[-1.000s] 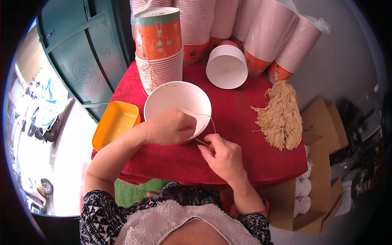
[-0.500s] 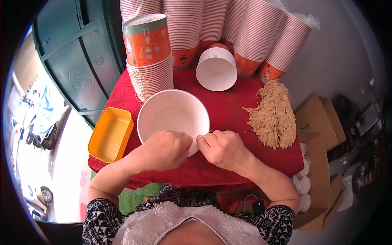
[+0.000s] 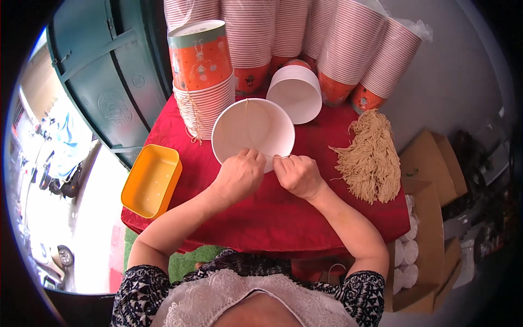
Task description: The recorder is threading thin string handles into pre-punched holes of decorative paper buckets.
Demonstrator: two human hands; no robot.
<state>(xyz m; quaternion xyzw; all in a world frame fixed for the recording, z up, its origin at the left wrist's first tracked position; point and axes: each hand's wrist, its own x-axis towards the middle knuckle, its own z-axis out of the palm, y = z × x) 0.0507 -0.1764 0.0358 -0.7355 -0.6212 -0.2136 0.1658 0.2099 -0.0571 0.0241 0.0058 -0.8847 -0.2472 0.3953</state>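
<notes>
A white paper bowl [image 3: 252, 131] stands open on the red tablecloth [image 3: 272, 212], with a thin beige string [image 3: 246, 109] running across its inside. At the bowl's near rim my left hand [image 3: 238, 174] and my right hand [image 3: 297, 175] sit close together, fingers pinched on the ends of that string. The short stretch of string between the two hands is taut. A heap of cut beige strings [image 3: 370, 158] lies to the right of my right hand.
Tall stacks of striped orange paper cups [image 3: 289, 38] line the table's far side, one stack [image 3: 201, 76] tied with string at left. A white bowl [image 3: 297, 92] lies on its side. An orange tray [image 3: 151, 180] sits at left. Cardboard boxes [image 3: 430, 180] stand right.
My hands have come together at the bowl's near rim; a second ago the right hand was lower, pulling the string toward me. The view has shifted down slightly.
</notes>
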